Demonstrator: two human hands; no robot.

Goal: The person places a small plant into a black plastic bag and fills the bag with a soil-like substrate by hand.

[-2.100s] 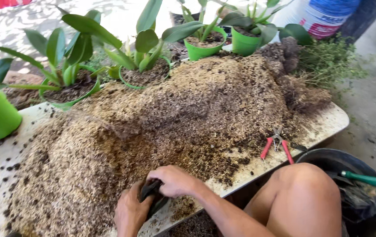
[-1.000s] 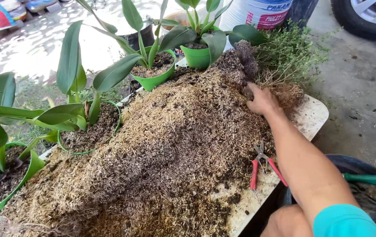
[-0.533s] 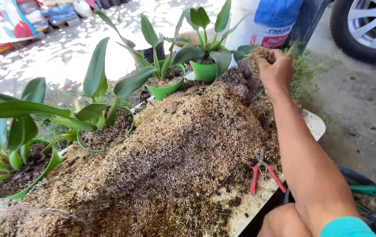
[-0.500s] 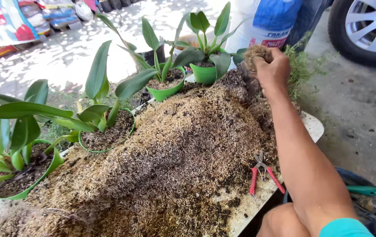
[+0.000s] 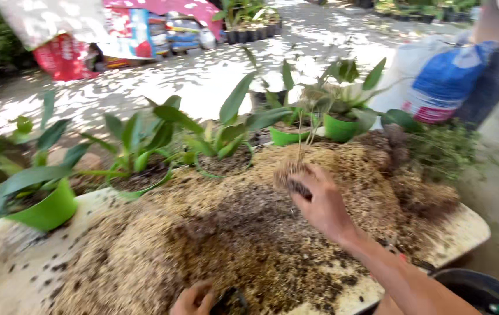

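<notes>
Head view: upright seedling [image 5: 299, 151], roots down.

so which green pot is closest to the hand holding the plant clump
The empty-looking green-rimmed pot sunk at the back edge of the husk pile, just left of the right hand. The two bright green pots behind sit farther back; the far-left one is farthest.

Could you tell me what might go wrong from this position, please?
The right hand holds a small plant clump by its crumbly root ball above the heap of potting mix; bits could drop off, or the thin stems could snap. The left hand grips a dark object at the edge of the board, where it could slip off. The picture is motion-blurred, so details are uncertain.
</notes>
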